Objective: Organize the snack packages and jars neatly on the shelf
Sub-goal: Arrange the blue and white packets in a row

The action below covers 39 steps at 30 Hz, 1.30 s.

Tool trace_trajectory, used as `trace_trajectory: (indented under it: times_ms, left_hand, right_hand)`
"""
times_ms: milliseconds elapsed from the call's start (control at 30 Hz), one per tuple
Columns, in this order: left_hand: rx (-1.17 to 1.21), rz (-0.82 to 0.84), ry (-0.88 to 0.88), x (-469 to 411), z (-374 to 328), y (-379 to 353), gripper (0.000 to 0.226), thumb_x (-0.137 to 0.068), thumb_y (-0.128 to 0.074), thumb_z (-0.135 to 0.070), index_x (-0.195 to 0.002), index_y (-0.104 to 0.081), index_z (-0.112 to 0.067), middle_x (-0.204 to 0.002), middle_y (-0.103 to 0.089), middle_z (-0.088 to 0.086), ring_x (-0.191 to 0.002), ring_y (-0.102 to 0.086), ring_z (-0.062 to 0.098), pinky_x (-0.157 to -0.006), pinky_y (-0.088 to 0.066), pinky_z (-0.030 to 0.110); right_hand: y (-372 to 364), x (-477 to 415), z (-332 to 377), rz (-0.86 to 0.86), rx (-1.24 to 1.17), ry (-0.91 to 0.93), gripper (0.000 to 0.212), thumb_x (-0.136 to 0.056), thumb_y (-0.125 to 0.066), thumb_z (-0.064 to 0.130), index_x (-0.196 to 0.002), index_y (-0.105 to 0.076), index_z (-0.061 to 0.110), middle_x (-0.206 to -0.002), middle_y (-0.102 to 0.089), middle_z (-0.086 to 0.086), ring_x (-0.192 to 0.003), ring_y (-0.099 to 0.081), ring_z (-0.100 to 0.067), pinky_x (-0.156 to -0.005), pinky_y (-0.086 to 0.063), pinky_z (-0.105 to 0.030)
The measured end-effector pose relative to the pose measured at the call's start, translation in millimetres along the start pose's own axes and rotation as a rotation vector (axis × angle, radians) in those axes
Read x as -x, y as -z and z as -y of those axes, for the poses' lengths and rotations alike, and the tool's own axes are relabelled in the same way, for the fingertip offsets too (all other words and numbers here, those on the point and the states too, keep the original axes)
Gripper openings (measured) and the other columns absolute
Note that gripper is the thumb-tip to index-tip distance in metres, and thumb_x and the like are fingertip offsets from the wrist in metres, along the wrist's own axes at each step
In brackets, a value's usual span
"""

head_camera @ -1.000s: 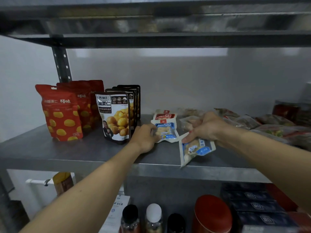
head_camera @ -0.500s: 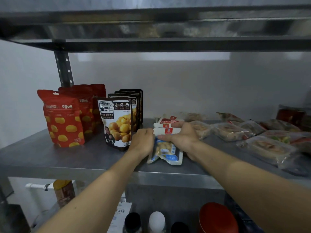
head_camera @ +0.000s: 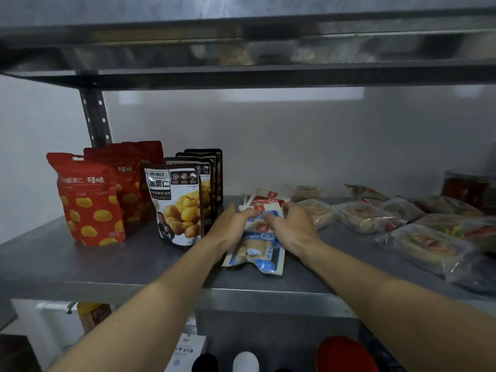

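A small stack of white-and-blue peanut snack packets [head_camera: 256,253] lies flat in the middle of the grey metal shelf [head_camera: 107,267]. My left hand [head_camera: 230,229] rests on the stack's left side, fingers curled over the top packet. My right hand [head_camera: 291,226] presses on its right side, fingertips meeting the left hand's. A red-topped packet [head_camera: 265,198] of the same kind pokes out behind. Left of the stack stand black chestnut pouches [head_camera: 178,202] in a row, and red chestnut pouches [head_camera: 88,200] further left.
Several clear-wrapped food packs [head_camera: 365,216] lie scattered over the shelf's right half, with a dark red jar [head_camera: 467,187] at the far right back. Below the shelf are bottle caps [head_camera: 245,362] and a red lid [head_camera: 346,355]. The upper shelf [head_camera: 241,52] hangs close overhead.
My right hand brought a blue packet in from the right and laid it on the stack. Both hands have now closed in on the stack from either side.
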State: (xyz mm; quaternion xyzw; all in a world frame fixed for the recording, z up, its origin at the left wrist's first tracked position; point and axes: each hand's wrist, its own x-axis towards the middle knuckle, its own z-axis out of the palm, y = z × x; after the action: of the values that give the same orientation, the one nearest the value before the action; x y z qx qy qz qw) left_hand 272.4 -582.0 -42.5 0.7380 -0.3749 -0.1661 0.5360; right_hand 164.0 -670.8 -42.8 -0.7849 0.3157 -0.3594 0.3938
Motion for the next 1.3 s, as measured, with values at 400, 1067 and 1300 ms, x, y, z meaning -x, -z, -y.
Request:
trace_trajectory:
  times_ms: [400,1067,1300]
  left_hand:
    - [0.019,0.127,0.061,-13.7,5.8,-3.8,0.053,-0.055,-0.072,-0.038,-0.104,-0.058,-0.027,-0.103,-0.069,-0.004,-0.101,-0.065,0.018,-0.098,-0.048,0.045]
    - [-0.1,0.033,-0.007,-17.5,20.9,-5.2,0.048,-0.053,-0.065,-0.052,-0.101,-0.065,-0.043,-0.105,-0.07,-0.014,-0.111,-0.059,0.02,-0.098,-0.044,0.045]
    - [-0.11,0.067,-0.044,-17.9,22.2,-4.8,0.054,-0.054,-0.062,-0.051,-0.108,-0.063,-0.042,-0.111,-0.068,-0.015,-0.117,-0.054,0.018,-0.102,-0.04,0.045]
  right_hand:
    - [-2.9,-20.8,1.7,0.119,-0.049,-0.142,0.01,-0.089,-0.06,0.025,-0.095,-0.06,0.017,-0.092,-0.065,0.001,-0.084,-0.06,-0.016,-0.073,-0.046,-0.029]
    - [-4.5,-23.2,-3.5,0.262,-0.178,-0.12,0.029,-0.082,-0.064,0.007,-0.109,-0.063,0.018,-0.102,-0.071,0.001,-0.093,-0.067,-0.016,-0.074,-0.054,-0.027]
    - [-14.0,-23.5,0.6,0.265,-0.151,-0.138,0.032,-0.083,-0.065,0.022,-0.114,-0.06,0.022,-0.107,-0.069,0.002,-0.098,-0.065,-0.016,-0.092,-0.052,-0.037]
